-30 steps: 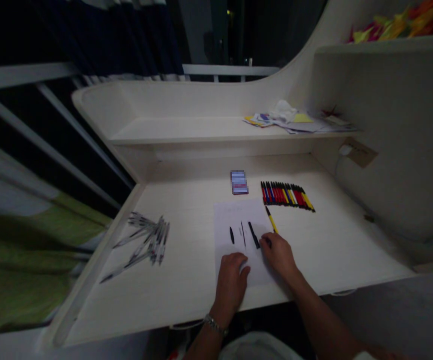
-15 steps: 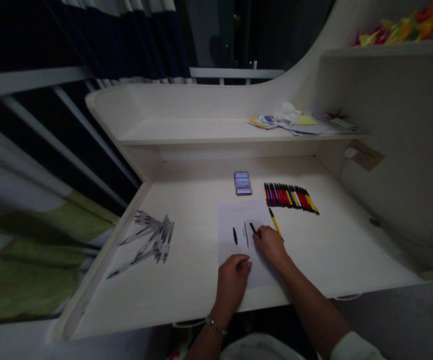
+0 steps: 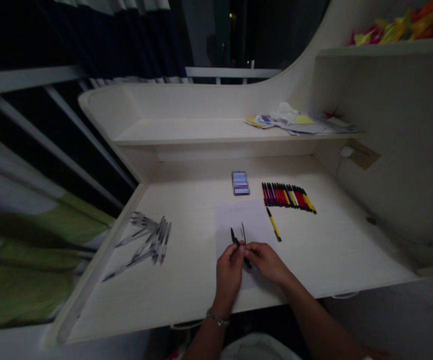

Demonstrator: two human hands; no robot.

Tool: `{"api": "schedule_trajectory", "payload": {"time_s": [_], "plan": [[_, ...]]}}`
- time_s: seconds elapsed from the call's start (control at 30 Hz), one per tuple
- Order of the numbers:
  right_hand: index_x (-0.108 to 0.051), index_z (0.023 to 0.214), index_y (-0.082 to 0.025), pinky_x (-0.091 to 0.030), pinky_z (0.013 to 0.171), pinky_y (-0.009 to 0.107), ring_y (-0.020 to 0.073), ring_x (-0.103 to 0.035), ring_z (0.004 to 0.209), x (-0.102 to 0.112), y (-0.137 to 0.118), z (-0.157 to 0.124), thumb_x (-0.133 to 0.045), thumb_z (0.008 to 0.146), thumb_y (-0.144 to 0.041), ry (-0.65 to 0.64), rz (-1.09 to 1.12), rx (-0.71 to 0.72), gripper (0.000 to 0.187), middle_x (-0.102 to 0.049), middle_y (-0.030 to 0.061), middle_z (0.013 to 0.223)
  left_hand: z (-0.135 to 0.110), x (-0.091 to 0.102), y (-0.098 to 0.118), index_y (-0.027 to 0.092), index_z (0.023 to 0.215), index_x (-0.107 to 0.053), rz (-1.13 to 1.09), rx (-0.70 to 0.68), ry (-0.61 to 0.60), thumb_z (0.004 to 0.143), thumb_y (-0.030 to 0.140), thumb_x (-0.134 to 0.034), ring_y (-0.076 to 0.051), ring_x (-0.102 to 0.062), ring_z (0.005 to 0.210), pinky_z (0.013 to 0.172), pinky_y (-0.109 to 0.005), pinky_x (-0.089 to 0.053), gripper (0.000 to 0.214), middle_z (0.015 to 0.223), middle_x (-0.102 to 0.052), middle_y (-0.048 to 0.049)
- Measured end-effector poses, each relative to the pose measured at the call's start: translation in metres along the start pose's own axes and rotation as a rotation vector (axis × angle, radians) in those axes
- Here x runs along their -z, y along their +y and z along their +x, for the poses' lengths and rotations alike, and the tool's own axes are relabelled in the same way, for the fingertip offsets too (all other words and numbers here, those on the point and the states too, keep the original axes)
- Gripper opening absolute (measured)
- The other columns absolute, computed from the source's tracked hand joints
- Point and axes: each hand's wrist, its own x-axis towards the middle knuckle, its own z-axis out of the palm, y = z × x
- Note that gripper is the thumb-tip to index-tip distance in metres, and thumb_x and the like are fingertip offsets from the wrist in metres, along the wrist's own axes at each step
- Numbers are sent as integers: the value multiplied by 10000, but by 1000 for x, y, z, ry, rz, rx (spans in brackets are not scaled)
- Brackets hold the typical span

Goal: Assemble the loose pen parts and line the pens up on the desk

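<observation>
My left hand [image 3: 230, 270] and my right hand [image 3: 267, 260] meet over the lower half of a white paper sheet [image 3: 222, 212], fingertips pinched together. A slim black pen part [image 3: 233, 235] points up and away from my left fingertips. More black pen body [image 3: 247, 263] shows below the fingers, between the hands; whether both belong to one piece I cannot tell. A thin dark refill [image 3: 244, 231] lies on the sheet just beyond my fingertips, beside what looks like a small spring [image 3: 241, 232]. A yellow pen with black ends [image 3: 274, 224] lies right of my right hand.
A row of red, blue, yellow and white pens [image 3: 289, 196] lies at the back right. Several clear pens [image 3: 152, 237] are piled at the left. A phone [image 3: 241, 183] rests behind the sheet. Papers [image 3: 295, 125] sit on the shelf [image 3: 186, 131] above.
My right hand has brought the black piece left and nearer, to meet my left hand. My left fingers have moved up to the black pen part that lay on the sheet.
</observation>
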Motion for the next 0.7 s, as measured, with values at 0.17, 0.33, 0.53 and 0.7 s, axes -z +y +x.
{"api": "schedule_trajectory", "payload": {"time_s": [0.17, 0.33, 0.53, 0.7], "plan": [[-724, 925, -183, -466, 827, 293, 198, -657, 885, 12, 6, 13, -512, 904, -334, 153, -212, -53, 261, -736, 62, 935, -2, 7, 1, 148, 944, -725, -10, 35, 43, 810, 452, -671, -233, -702, 903, 836, -334, -538, 337, 928, -759, -106], [-715, 1040, -167, -430, 904, 279, 203, -648, 993, 25, 10, 39, -525, 898, -259, 237, -594, -123, 255, -721, 108, 1049, -5, 9, -5, 137, 982, -708, -3, 69, 53, 806, 450, -675, -213, -708, 812, 742, -306, -547, 361, 845, -754, -98], [-714, 1016, -183, -412, 892, 267, 205, -641, 1011, 14, 4, 51, -546, 903, -287, 166, -763, -220, 227, -713, 106, 1040, -7, 8, -7, 121, 1000, -706, 5, 98, 17, 802, 450, -676, -187, -699, 737, 671, -279, -544, 386, 820, -744, -91], [-709, 969, -167, -415, 868, 271, 201, -643, 976, 15, 2, 50, -525, 892, -208, 177, -779, -233, 203, -710, 114, 1012, -7, 9, -6, 119, 1015, -712, 47, 109, 11, 802, 460, -668, -179, -685, 716, 616, -252, -521, 405, 789, -738, -83]]}}
